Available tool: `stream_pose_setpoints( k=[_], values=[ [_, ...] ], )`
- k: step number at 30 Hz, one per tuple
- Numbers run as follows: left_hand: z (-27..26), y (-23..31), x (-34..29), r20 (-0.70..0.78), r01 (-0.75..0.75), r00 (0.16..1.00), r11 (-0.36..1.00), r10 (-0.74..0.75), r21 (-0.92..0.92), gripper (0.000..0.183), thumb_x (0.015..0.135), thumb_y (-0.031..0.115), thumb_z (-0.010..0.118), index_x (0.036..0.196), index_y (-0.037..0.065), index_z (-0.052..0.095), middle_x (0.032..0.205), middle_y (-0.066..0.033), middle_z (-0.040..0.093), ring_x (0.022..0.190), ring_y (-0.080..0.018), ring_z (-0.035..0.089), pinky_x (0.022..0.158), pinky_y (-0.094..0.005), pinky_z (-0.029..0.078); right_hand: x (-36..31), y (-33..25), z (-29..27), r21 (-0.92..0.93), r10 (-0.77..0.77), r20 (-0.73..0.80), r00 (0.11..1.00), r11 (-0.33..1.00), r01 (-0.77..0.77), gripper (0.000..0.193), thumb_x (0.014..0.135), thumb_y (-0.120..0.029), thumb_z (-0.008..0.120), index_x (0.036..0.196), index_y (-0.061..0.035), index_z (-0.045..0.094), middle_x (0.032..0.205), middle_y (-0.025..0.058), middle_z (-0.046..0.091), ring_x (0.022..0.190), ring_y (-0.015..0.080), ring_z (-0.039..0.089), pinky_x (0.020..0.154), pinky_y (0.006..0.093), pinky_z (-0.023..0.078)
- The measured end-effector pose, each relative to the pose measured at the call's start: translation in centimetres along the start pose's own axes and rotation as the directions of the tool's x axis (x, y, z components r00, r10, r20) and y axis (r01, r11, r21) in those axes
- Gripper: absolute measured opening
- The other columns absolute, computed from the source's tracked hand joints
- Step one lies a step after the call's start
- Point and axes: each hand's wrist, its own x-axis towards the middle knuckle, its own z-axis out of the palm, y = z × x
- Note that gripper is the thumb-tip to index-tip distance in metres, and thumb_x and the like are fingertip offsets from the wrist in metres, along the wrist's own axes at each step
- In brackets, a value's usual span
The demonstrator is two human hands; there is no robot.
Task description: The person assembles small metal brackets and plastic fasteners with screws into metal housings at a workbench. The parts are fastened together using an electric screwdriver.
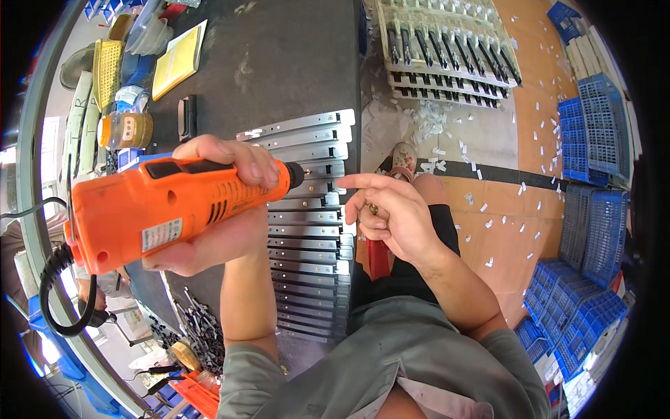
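Note:
My left hand [230,167] is wrapped round an orange corded electric screwdriver [174,209], which lies level with its black nose pointing right. Its tip meets one of the metal slide rails [307,230] lined up side by side along the table edge, with a small brass-coloured screw [308,172] at the tip. Just right of the rail ends is my right hand [391,213], its index finger stretched toward the rail being worked on. The other fingers curl round small brass-coloured screws [375,208], partly hidden in the palm.
Beyond the dark table [279,63], stacked trays [447,42] of black-and-silver rails stand on the floor. Blue plastic crates [593,133] line the right side. A yellow notepad [180,59], a jar [129,130] and a black box [187,117] sit at left. White scraps litter the floor.

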Motion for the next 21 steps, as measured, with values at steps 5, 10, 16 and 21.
stream_pose_setpoints(
  k=[5,10,16,21],
  values=[
    [0.2,0.0,0.1,0.013,0.005,1.000,1.000,-0.006,0.029,0.108,0.059,0.101,0.033,0.097,0.002,0.056,0.068,-0.0070,0.054,0.053,-0.0205,0.051,0.054,-0.0343,0.042,0.1,0.7,0.2,0.001,-0.038,0.010,0.999,0.999,0.038,0.028,0.102,-0.011,0.043,0.124,0.0012,0.054,0.084,0.0165,0.062,0.053,0.0024,0.033,0.047,0.0180,0.029],
    [0.1,-0.1,0.0,0.007,0.018,1.000,0.999,-0.018,0.032,0.108,0.059,0.101,0.034,0.096,0.002,0.056,0.068,-0.0069,0.054,0.054,-0.0203,0.052,0.054,-0.0341,0.043,-0.1,0.5,0.2,-0.194,-0.052,0.054,0.997,0.979,0.061,0.026,0.102,-0.015,0.049,0.117,0.0027,0.062,0.085,0.0118,0.066,0.049,0.0013,0.035,0.044,0.0177,0.029],
    [-0.1,0.0,0.0,0.036,0.024,0.999,1.000,-0.025,0.007,0.108,0.059,0.101,0.035,0.096,0.002,0.056,0.069,-0.0063,0.054,0.055,-0.0197,0.051,0.055,-0.0349,0.043,0.1,0.8,0.5,-0.191,-0.055,0.012,0.998,0.980,0.057,0.027,0.099,-0.018,0.057,0.114,0.0033,0.066,0.082,0.0086,0.068,0.049,0.0008,0.035,0.043,0.0177,0.027],
    [1.3,1.5,-0.2,-0.143,0.050,0.988,0.994,-0.064,-0.099,0.107,0.063,0.098,0.036,0.101,0.001,0.059,0.069,-0.0030,0.052,0.056,-0.0160,0.047,0.055,-0.0336,0.037,0.9,0.8,0.9,-0.250,-0.053,0.006,0.999,0.967,0.053,0.027,0.099,-0.018,0.058,0.111,0.0039,0.067,0.081,0.0099,0.067,0.048,0.0017,0.034,0.043,0.0191,0.027]
  ],
)
